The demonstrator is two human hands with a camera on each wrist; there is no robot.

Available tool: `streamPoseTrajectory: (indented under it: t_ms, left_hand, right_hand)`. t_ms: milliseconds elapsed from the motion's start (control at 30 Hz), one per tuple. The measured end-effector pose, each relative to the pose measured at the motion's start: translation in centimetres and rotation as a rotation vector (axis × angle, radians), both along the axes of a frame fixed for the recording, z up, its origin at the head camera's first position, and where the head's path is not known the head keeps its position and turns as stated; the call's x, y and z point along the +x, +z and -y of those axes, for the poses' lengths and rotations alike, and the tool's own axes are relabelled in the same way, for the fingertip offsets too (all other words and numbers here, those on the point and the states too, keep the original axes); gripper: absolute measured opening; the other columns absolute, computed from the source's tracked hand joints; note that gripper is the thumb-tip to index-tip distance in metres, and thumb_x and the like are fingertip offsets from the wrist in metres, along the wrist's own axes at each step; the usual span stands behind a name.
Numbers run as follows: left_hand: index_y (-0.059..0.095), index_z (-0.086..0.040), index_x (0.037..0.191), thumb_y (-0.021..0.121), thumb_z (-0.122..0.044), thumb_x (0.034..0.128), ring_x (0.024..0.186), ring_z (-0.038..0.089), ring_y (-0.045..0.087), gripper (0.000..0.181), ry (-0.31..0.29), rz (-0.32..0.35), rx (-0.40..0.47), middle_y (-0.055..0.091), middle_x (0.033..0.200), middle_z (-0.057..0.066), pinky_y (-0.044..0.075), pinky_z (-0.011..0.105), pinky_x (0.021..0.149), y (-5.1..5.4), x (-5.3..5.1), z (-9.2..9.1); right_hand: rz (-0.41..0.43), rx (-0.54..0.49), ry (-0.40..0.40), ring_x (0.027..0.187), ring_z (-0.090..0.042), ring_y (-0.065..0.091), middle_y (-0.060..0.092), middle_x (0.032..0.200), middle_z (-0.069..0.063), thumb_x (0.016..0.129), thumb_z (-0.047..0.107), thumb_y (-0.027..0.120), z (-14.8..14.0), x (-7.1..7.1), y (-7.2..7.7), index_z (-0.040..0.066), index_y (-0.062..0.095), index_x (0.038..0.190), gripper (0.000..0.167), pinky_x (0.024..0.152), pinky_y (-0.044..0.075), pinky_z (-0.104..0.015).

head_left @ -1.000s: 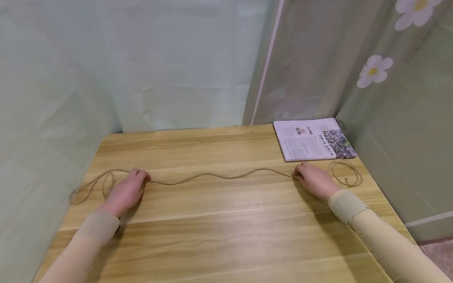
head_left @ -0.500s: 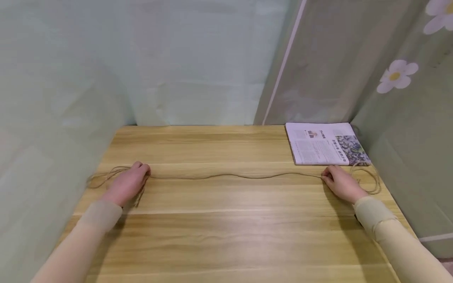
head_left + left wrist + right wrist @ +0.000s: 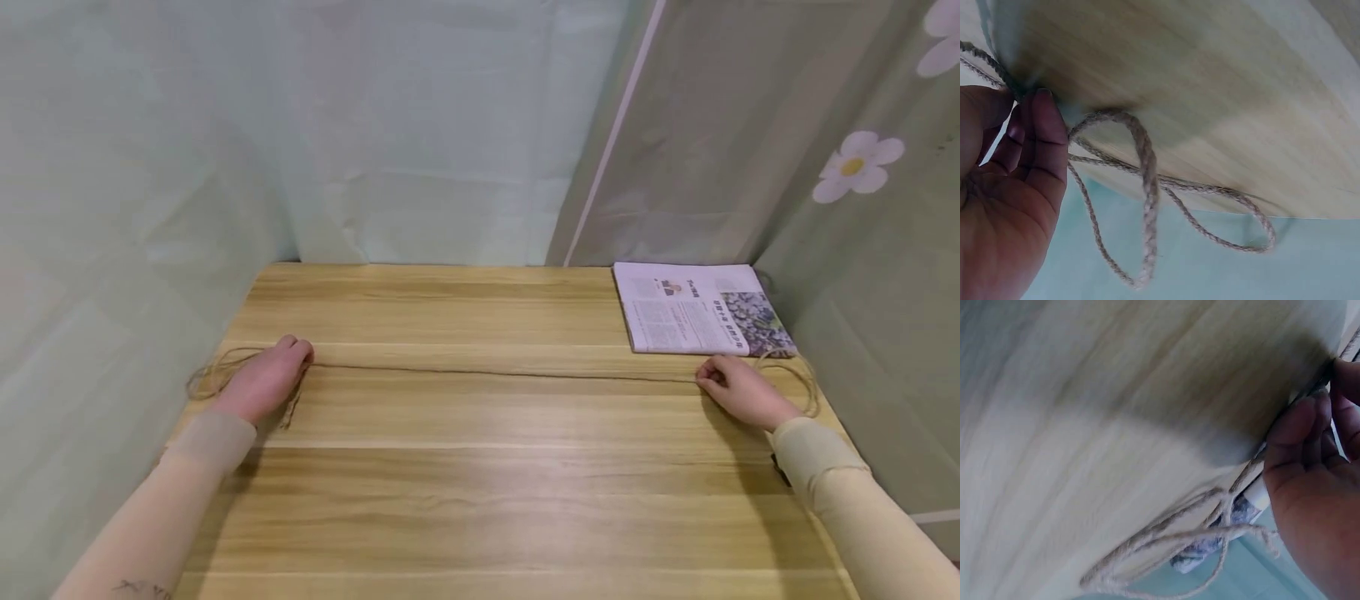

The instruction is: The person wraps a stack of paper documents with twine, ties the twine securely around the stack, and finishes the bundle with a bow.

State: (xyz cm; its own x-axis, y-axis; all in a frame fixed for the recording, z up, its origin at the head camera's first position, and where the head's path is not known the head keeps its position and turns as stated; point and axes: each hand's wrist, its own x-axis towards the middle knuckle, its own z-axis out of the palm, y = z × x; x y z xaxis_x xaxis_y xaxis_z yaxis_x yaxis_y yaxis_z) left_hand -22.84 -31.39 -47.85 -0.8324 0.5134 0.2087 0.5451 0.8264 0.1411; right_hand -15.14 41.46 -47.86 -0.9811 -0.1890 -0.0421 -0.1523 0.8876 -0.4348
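Observation:
A thin brown twine runs nearly straight across the wooden table between both hands. At the left, the left hand pinches it between thumb and fingers; loops of twine trail beside that hand in the left wrist view, and a short end hangs by its fingers in the head view. The right hand pinches the twine at the right, just in front of the newspaper. More coiled twine lies by the right hand in the right wrist view.
A folded newspaper lies at the table's back right corner. Pale green sheeting stands behind the wooden table and along its sides, with white flowers printed at the right.
The twine between the hands has gone from wavy to nearly straight. The hands are farther apart, the right one having moved right. A short twine end now shows beside the left hand.

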Motion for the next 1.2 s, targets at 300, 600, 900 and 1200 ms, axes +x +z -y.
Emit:
streamPoseTrajectory:
  t_ms: [300, 600, 900, 1200]
  left_hand:
    - [0.059, -0.003, 0.097, 0.055, 0.004, 0.1015, 0.065, 0.022, 0.053, 0.009, 0.029, 0.038, -0.028, 0.051, 0.085, 0.009, 0.049, 0.042, 0.059, 0.3, 0.2, 0.7]
    - [0.061, -0.002, 0.097, 0.058, 0.003, 0.0999, 0.071, 0.025, 0.057, 0.006, 0.041, 0.055, -0.030, 0.054, 0.086, 0.009, 0.051, 0.044, 0.064, 0.1, 0.5, 0.9]
    - [0.061, 0.000, 0.098, 0.058, 0.004, 0.0987, 0.078, 0.030, 0.061, 0.005, 0.062, 0.078, -0.016, 0.058, 0.089, 0.011, 0.052, 0.049, 0.072, 0.1, 0.5, 1.2]
    - [0.062, -0.002, 0.097, 0.059, 0.002, 0.0995, 0.077, 0.027, 0.060, 0.006, 0.064, 0.068, 0.018, 0.057, 0.089, 0.010, 0.051, 0.047, 0.070, 0.0, 0.8, 2.1]
  right_hand:
    - [0.003, 0.013, -0.042, 0.088, -0.029, 0.059, 0.061, 0.094, -0.014, 0.099, 0.008, 0.064, -0.9, 0.5, 0.3, -0.002, 0.063, 0.099, 0.010, 0.079, 0.048, -0.048]
    - [-0.030, 0.019, -0.030, 0.087, -0.032, 0.060, 0.064, 0.090, -0.015, 0.097, 0.000, 0.064, -1.3, 0.4, 0.3, -0.005, 0.064, 0.096, 0.006, 0.079, 0.048, -0.052]
    - [-0.024, 0.014, -0.025, 0.087, -0.035, 0.061, 0.063, 0.089, -0.017, 0.097, -0.002, 0.062, -2.1, 0.2, 0.3, -0.007, 0.063, 0.095, 0.006, 0.079, 0.048, -0.054]
    - [0.011, -0.002, -0.083, 0.079, -0.022, 0.055, 0.061, 0.085, -0.012, 0.100, 0.001, 0.059, -3.6, 0.4, 0.5, -0.009, 0.062, 0.095, 0.012, 0.071, 0.046, -0.042]
